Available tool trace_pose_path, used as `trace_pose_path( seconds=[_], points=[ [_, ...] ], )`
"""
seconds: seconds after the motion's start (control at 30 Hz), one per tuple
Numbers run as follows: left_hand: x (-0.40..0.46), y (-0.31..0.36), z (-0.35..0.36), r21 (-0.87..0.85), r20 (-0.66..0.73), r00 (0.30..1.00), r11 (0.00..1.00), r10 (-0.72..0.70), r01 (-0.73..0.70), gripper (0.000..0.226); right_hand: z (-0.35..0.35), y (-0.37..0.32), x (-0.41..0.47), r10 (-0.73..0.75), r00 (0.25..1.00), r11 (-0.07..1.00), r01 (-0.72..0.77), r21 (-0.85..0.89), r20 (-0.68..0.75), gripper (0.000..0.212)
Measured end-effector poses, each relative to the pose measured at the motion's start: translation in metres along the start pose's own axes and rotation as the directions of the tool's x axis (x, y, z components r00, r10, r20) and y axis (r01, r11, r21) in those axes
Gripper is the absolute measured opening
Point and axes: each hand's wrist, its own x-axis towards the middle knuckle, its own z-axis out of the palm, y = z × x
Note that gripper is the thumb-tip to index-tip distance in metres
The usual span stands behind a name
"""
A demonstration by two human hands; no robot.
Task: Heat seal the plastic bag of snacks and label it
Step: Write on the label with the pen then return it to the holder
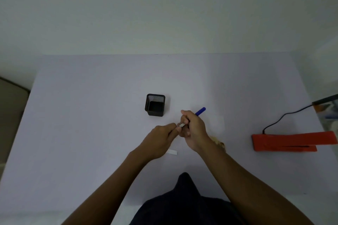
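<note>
2 hands: both met above the table (91,97), near its middle
Pen holder: 1 black mesh cup (155,104), upright, left of the pen
Label: 1 white strip (172,152), flat beside the left wrist; no readable writing
Left hand (159,139): fingertips pinched on the pen's pale end
Right hand (194,130): clenched around 1 blue pen (200,111)
Snack bag (218,143): 1, mostly hidden under the right forearm
Heat sealer (292,140): 1, red, far right, black cord attached; no brand legible
</note>
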Motion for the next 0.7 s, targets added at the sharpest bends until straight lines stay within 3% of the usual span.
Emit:
trace_pose_path(
  seconds=[0.1, 0.27, 0.43, 0.5, 0.57, 0.7],
  points=[
    [-0.004, 0.008, -0.008, -0.213, 0.066, 0.996, 0.974, -0.066, 0.079, 0.043, 0.005, -0.005, 0.003, -0.017, 0.999, 1.000, 0.018, -0.004, 0.027, 0.052],
    [0.000, 0.017, -0.016, -0.401, 0.234, 0.950, 0.870, -0.207, 0.288, 0.046, 0.008, -0.012, 0.012, -0.005, 1.000, 1.000, 0.004, 0.009, 0.022, 0.051],
    [-0.012, 0.016, -0.025, -0.518, 0.312, 0.929, 0.785, -0.196, 0.340, 0.046, -0.024, -0.032, 0.043, 0.050, 0.955, 0.985, 0.001, 0.172, -0.293, 0.030],
    [-0.015, 0.009, -0.027, -0.420, 0.173, 0.967, 0.874, -0.190, 0.246, 0.045, -0.041, -0.047, 0.048, 0.018, 0.945, 0.989, 0.031, 0.143, -0.328, 0.031],
    [-0.007, -0.001, -0.020, -0.279, -0.014, 0.985, 0.946, -0.174, 0.164, 0.044, -0.036, -0.048, 0.047, -0.005, 0.967, 0.996, 0.027, 0.085, -0.253, 0.038],
    [0.016, 0.007, -0.002, 0.052, -0.127, 0.989, 0.995, -0.079, 0.086, 0.039, 0.002, -0.026, 0.034, 0.031, 0.978, 0.999, -0.029, 0.016, -0.208, 0.038]
  ],
)
